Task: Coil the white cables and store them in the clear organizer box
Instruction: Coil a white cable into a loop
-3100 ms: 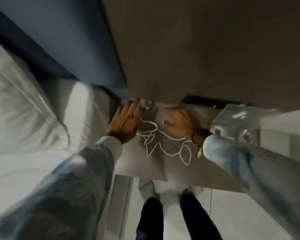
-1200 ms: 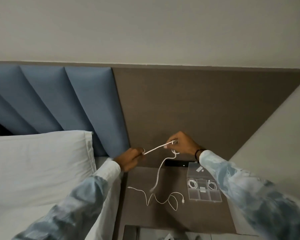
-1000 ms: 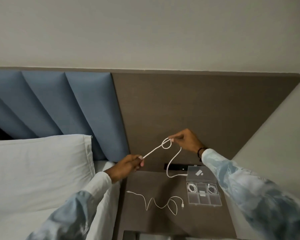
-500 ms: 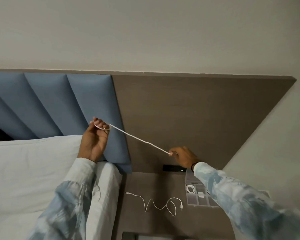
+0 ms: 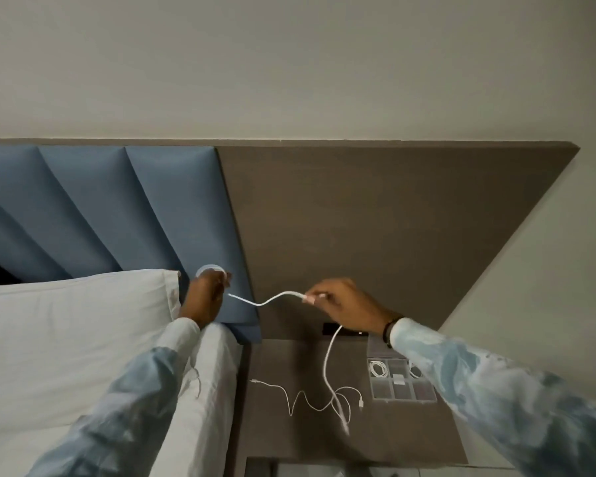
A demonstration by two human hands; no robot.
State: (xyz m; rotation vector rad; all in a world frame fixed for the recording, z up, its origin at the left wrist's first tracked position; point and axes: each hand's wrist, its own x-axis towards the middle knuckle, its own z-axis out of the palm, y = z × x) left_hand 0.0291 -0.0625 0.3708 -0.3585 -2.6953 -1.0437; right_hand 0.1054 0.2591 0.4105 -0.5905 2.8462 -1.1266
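Note:
A thick white cable (image 5: 328, 359) is held in the air between both hands. My left hand (image 5: 204, 296) grips a small loop of it in front of the blue headboard. My right hand (image 5: 344, 304) pinches the cable farther along; a slack wavy stretch runs between the hands, and the free end dangles down over the nightstand. A second, thinner white cable (image 5: 310, 397) lies loose on the brown nightstand (image 5: 279, 438). The clear organizer box (image 5: 401, 389) stands open at the nightstand's right, with coiled white cables in two of its back compartments.
A white pillow (image 5: 69, 332) and bed sheet lie to the left. The blue padded headboard (image 5: 124, 215) and a brown wall panel (image 5: 375, 228) rise behind. A dark socket strip (image 5: 331, 328) sits at the back of the nightstand.
My left hand has dropped lower with a loop of the cable around it. My right hand has risen and slid along the cable; the stretch between the hands went slack and the tail now hangs down.

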